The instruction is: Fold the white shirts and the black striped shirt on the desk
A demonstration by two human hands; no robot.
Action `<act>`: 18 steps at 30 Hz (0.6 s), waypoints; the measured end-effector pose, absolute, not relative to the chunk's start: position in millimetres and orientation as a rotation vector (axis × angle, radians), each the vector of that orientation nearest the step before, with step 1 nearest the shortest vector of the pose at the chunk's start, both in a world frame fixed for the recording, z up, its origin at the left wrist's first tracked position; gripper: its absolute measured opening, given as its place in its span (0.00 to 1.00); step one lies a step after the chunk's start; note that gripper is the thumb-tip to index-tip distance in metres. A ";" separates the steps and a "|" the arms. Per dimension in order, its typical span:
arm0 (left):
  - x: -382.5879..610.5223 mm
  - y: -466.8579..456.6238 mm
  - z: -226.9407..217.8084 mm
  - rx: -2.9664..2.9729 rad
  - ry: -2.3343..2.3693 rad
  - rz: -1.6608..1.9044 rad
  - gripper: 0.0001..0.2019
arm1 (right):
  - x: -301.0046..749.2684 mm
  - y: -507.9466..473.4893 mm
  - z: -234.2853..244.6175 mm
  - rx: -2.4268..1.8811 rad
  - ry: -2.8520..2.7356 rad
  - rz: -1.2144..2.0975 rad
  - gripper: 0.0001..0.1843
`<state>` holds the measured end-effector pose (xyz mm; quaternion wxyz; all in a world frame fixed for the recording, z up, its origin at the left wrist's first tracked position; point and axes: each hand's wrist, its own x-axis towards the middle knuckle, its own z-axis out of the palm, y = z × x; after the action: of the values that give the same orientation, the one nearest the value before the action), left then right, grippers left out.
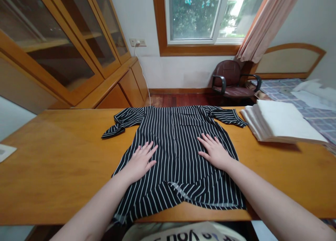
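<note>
A black shirt with white stripes [170,146] lies spread out, front up, across the wooden table [65,164]. Its collar end is at the far edge, and its hem lies near me. The left sleeve in view is bent and twisted at its end; the other one points out to the right. My left hand [141,160] rests flat on the shirt's left side, fingers spread. On the right side of the shirt, my right hand [214,151] also lies flat with fingers apart. The hem is partly turned up near the middle.
A stack of white folded cloth or sheets [286,122] sits at the table's right, overhanging the far edge. Beyond are an armchair [228,78], a bed [278,90] and a window. A glass-door cabinet [105,80] stands at left. A white item [5,152] lies at the left edge.
</note>
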<state>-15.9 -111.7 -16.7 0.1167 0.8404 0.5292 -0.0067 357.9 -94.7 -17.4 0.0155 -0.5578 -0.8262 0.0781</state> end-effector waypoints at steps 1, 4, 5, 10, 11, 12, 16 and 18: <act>-14.7 -107.5 -15.9 2.446 1.552 -0.025 0.29 | 360.4 -91.3 -19.1 -1.725 -2.574 0.236 0.37; -9.0 -96.4 -9.6 2.399 1.581 -0.040 0.29 | 365.8 -79.8 -22.0 -1.728 -2.570 0.217 0.36; -5.2 -94.4 -6.7 2.387 1.611 -0.039 0.29 | 366.3 -76.7 -22.7 -1.742 -2.561 0.204 0.36; 32.2 -106.9 10.6 2.589 1.283 -0.009 0.26 | 363.9 -70.5 -26.5 -1.778 -2.545 0.145 0.36; 41.8 -113.2 14.2 2.632 1.123 -0.033 0.24 | 363.5 -70.5 -27.0 -1.778 -2.548 0.142 0.36; 51.0 -119.9 17.5 2.664 0.991 -0.051 0.24 | 363.4 -70.6 -27.4 -1.780 -2.549 0.139 0.36; 79.2 -144.0 27.4 2.795 0.642 -0.050 0.31 | 363.6 -70.2 -27.9 -1.794 -2.559 0.121 0.37; 86.4 -150.7 32.2 2.867 0.580 0.006 0.31 | 363.4 -70.0 -28.5 -1.797 -2.567 0.114 0.37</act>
<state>86.4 -150.7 32.2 0.1083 0.9744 0.1971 0.0019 363.4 -70.0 -28.5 0.0030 -0.5731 -0.8187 0.0365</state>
